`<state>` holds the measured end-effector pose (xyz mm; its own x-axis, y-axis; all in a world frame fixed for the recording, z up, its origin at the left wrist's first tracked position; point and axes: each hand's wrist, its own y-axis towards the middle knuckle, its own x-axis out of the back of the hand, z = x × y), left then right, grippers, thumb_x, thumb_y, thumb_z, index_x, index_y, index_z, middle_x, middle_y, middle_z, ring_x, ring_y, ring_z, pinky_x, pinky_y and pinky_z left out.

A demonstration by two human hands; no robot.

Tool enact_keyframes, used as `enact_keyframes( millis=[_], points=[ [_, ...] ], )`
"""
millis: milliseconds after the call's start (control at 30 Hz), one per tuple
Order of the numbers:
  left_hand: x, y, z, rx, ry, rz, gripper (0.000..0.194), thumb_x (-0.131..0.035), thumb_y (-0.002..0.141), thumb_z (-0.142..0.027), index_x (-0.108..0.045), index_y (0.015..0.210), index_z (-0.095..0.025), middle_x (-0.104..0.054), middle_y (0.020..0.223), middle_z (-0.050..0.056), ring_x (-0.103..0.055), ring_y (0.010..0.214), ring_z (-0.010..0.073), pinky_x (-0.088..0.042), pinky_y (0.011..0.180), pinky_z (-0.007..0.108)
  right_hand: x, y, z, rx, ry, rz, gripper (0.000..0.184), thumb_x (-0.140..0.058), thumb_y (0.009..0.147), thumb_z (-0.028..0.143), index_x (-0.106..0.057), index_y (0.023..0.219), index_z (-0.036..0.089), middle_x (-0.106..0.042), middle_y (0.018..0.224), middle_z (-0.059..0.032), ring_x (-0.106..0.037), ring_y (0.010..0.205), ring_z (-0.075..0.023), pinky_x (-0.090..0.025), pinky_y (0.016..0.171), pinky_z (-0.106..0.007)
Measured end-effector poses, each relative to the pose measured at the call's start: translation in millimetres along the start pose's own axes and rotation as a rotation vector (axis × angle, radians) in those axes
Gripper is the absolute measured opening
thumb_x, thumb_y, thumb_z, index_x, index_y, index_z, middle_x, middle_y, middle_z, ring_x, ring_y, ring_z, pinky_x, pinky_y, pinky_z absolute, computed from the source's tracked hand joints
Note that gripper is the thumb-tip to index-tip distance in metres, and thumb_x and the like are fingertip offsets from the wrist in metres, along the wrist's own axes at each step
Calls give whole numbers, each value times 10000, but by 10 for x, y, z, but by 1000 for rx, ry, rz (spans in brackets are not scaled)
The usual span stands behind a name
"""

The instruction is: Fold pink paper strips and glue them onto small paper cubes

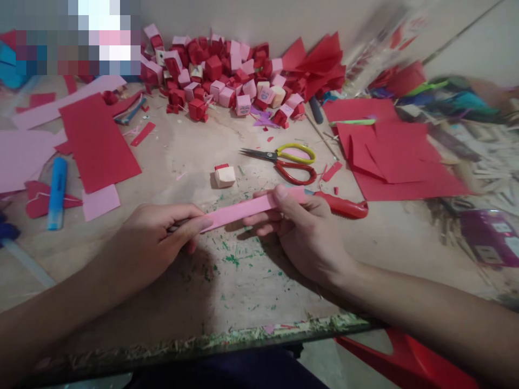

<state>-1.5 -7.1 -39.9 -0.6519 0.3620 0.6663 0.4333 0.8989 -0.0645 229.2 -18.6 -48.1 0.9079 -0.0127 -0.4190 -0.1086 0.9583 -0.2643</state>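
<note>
A narrow pink paper strip stretches between my two hands above the table, its right end a little higher. My left hand pinches the left end between thumb and fingers. At the other end, my right hand grips the strip with the thumb on top and fingers beneath. Just beyond the strip sits a small cream and red block. Scissors with one yellow and one red handle lie past my right hand. A red-handled tool lies partly hidden behind that hand.
Many small red and pink paper-wrapped cubes are heaped against the wall. Red sheets lie at right, near a purple packet. At left are a red sheet and a blue marker. Green scraps litter the tabletop.
</note>
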Motion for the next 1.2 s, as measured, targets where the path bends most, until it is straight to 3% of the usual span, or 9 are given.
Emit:
enact_keyframes(
  millis=[133,367,600,767,967,1200],
  points=[
    [7,8,-39,-18,6,-28,411,-519,1024,-318,-619,641,-206,-507,486,-86,-422,422,70,-351,484,201,19,5,4,19,20,-14,257,-819,871,427,-820,831,173,-788,693,-69,-722,553,-152,-626,550,-238],
    [-32,-33,-18,-41,32,11,403,-464,1057,-350,-665,739,-205,-606,573,-76,-537,501,78,-364,524,208,33,-24,-24,-1,-51,203,131,-781,913,287,-856,918,180,-810,779,-76,-771,685,-156,-627,637,-214],
    [-20,-46,-48,-111,-12,52,402,-453,1059,-332,-646,735,-191,-592,582,-62,-532,514,78,-372,527,213,-5,-70,-13,-6,-160,121,170,-766,927,307,-860,895,168,-804,741,-84,-754,640,-150,-612,609,-217],
    [-65,-55,-76,-93,-123,109,331,-522,1035,-412,-704,866,-193,-633,616,-57,-539,521,86,-359,494,217,-44,-126,-28,-39,-188,133,211,-774,924,342,-851,817,177,-804,738,-66,-741,640,-126,-591,595,-189],
    [-142,-14,-43,-169,-54,36,375,-519,1051,-348,-631,731,-187,-514,535,-79,-461,491,70,-337,495,204,-87,-150,-46,-65,-183,126,211,-782,919,349,-851,827,171,-808,752,-72,-764,706,-147,-603,634,-199],
    [-132,-28,-4,-197,-29,12,344,-509,1055,-272,-574,726,-195,-488,531,-99,-454,469,56,-326,486,197,-21,-132,-61,-47,-179,124,287,-734,952,421,-832,817,188,-813,768,-83,-761,671,-156,-607,607,-217]
  ],
)
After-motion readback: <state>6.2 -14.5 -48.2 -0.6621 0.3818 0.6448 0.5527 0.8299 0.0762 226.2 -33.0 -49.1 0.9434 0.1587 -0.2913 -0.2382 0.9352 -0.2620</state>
